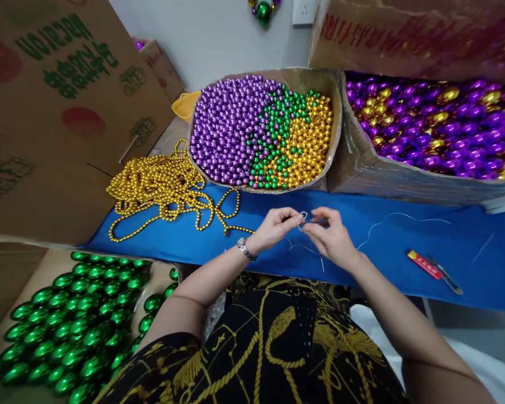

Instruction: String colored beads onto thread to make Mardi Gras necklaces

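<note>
Over the blue cloth [252, 205] my two hands are close together at a thin white string [304, 215]. My left hand [275, 227] pinches the string between thumb and fingertips, and a small loop of it stands up there. On the loop's other side, my right hand [333, 238] has its thumb and fingers closed around the string. Loose string trails below the hands and off to the right across the cloth. Strands of gold bead chain [160, 182] lie heaped left of my left hand, one end reaching near that wrist.
Ahead stands a box of small purple, green and gold beads [235, 129]. Larger purple and gold beads [441, 132] fill the box at right. Large green beads [79, 314] are at lower left. A cutter with a red and yellow label [431, 268] lies at right. Cardboard [37, 185] rises at left.
</note>
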Demonstrator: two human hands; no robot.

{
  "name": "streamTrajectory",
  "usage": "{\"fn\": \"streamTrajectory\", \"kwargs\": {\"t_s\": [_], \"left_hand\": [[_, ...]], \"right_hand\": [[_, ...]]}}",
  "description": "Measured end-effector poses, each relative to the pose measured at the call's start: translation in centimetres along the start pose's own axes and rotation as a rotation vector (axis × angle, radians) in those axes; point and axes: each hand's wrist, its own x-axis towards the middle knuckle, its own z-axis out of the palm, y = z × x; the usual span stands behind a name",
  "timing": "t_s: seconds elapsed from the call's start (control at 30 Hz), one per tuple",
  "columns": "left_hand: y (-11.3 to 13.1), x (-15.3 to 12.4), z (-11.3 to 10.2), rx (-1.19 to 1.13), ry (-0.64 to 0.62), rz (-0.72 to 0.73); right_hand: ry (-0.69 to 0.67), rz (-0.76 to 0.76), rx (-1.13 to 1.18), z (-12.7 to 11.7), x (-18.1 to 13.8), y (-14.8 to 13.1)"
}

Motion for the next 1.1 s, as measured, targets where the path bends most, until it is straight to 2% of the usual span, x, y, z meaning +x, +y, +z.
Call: {"fn": "streamTrajectory", "kwargs": {"t_s": [0.07,0.17,0.23,0.33,0.43,0.5,0.57,0.67,0.8,0.87,0.97,1.03,1.1], "left_hand": [[0.1,-0.1,-0.2,0.065,0.015,0.059],[-0.1,-0.3,-0.4,0.221,-0.009,0.121],[-0.3,-0.3,-0.3,0.249,-0.069,0.096],[-0.7,-0.3,0.2,0.119,-0.134,0.004],[-1.1,-0.2,0.8,0.000,-0.026,-0.013],[-1.3,-0.1,1.0,-0.013,0.055,0.009],[-1.5,0.0,1.1,0.024,0.096,0.047],[-1.5,-0.1,1.0,0.153,0.109,0.130],[-1.3,-0.4,0.7,0.358,0.066,0.248],[-1.2,-0.5,0.7,0.460,0.055,0.320],[-1.2,-0.5,1.1,0.537,0.101,0.368],[-1.3,-0.3,1.6,0.493,0.144,0.321],[-1.5,-0.1,2.0,0.353,0.144,0.208]], "right_hand": [[0.086,0.097,0.001,0.0,-0.2,0.0],[0.064,0.167,0.013,-0.2,0.3,0.1],[0.038,0.167,0.012,-0.2,0.9,0.3],[0.006,0.141,-0.002,-0.1,1.7,0.4],[0.118,0.153,-0.052,0.0,1.7,-0.2],[0.213,0.148,-0.120,0.2,1.3,-0.9],[0.243,0.114,-0.213,0.7,0.8,-1.5],[0.249,0.099,-0.311,1.5,0.3,-1.7],[0.219,0.113,-0.337,1.7,0.3,-1.3],[0.187,0.111,-0.308,1.6,0.5,-1.2],[0.180,0.140,-0.239,1.7,0.6,-1.2],[0.200,0.221,-0.157,2.0,0.6,-1.3],[0.266,0.383,0.111,2.3,0.7,-1.2]]}}
